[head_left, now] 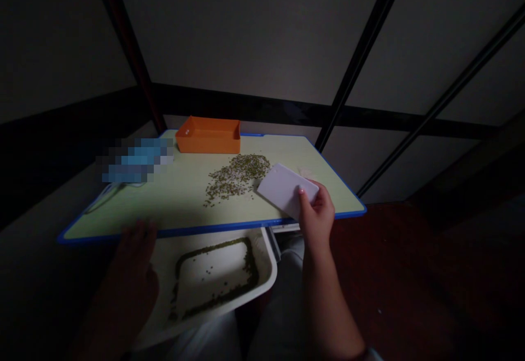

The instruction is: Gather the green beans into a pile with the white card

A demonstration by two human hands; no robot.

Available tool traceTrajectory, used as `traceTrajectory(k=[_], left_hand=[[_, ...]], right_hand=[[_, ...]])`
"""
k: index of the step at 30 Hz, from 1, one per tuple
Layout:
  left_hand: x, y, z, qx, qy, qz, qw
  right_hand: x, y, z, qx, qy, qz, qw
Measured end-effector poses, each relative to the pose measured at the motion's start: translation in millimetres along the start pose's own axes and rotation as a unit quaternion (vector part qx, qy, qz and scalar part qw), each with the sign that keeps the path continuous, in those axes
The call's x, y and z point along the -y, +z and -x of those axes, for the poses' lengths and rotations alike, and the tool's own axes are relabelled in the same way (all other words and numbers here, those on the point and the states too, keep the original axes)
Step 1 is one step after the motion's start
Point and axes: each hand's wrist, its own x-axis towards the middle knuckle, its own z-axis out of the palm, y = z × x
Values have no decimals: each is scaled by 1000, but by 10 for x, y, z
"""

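My right hand [316, 216] grips a flat white card [285, 188] by its near corner and holds it tilted over the pale green table [172, 202]. The card's far edge sits beside a loose heap of small green beans [235, 178]. My left hand [135, 268] rests on the left rim of a white tray [266, 257], held just below the table's front edge. Its fingers curl over the rim. Green beans line the tray's inner border.
An orange box [209, 137] stands at the table's far edge. A blurred blue object [137, 159] lies at the far left with a thin cord beside it. Dark metal bars [353, 71] rise behind the table. The table has a blue rim.
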Motion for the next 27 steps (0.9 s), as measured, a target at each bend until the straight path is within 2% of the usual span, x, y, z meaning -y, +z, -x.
traceTrajectory(k=[8, 15, 24, 27], left_hand=[[-22, 31, 7, -29, 9, 0, 1000], [-59, -11, -9, -18, 5, -8, 1000], [-66, -16, 26, -10, 5, -14, 1000], [-51, -5, 43, -23, 16, -15, 999]], right_hand=[[-10, 10, -1, 38, 10, 15, 999], [22, -20, 12, 19, 7, 23, 1000], [-36, 78, -11, 43, 9, 16, 999], [-67, 110, -50, 60, 9, 5, 998]])
